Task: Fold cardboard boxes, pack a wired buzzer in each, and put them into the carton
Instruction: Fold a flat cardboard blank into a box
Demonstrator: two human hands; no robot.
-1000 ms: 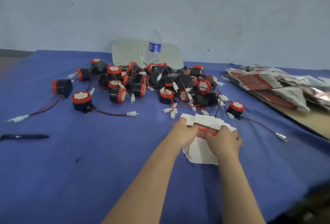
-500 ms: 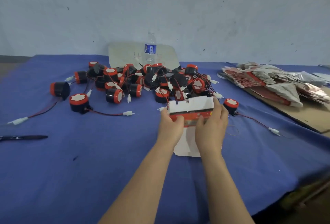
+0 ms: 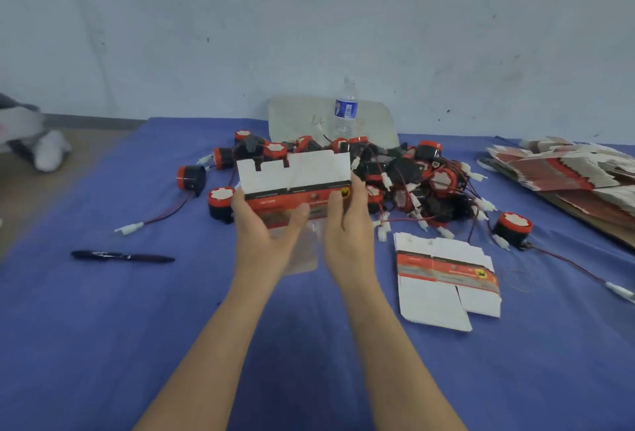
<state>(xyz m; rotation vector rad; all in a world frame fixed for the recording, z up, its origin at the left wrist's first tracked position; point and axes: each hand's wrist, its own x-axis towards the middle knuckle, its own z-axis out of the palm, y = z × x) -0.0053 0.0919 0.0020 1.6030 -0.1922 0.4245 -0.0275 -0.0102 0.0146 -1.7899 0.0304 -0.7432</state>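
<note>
- Far left, beyond the edge of the blue cloth-covered table [image 3: 103, 327], a grey-and-white shape [image 3: 34, 142] is too blurred to name.
- A black pen [image 3: 122, 256] lies flat on the cloth, well left of your hands.
- Two black cylindrical buzzers with red caps sit apart from the main pile. One lies on its side [image 3: 190, 178]. The other stands upright [image 3: 221, 203], just beside your left hand.
- Your left hand [image 3: 266, 231] grips the left end of a flat white-and-red cardboard box blank [image 3: 295, 173], with the thumb laid across the near face and the fingers behind it.
- You hold that blank up off the cloth in front of the pile, white notched flaps on top and the red printed band between your hands. Its lower part is blurred.
- Your right hand [image 3: 347, 224] grips the right end, thumb on the near face and fingertips wrapped round the edge.
- Behind the blank lies a tangled heap of wired buzzers [image 3: 405, 183]. A clear plastic water bottle with a blue label [image 3: 345, 111] stands upright beyond it, in front of a pale rounded board [image 3: 299, 118].
- Right of your right hand, a small stack of flat box blanks [image 3: 446, 276] lies on the cloth.
- A lone upright buzzer [image 3: 512, 228] sits near the stack's far right corner.
- Far right, a larger heap of flat blanks [image 3: 563, 169] rests on a brown cardboard sheet [image 3: 601, 224].
</note>
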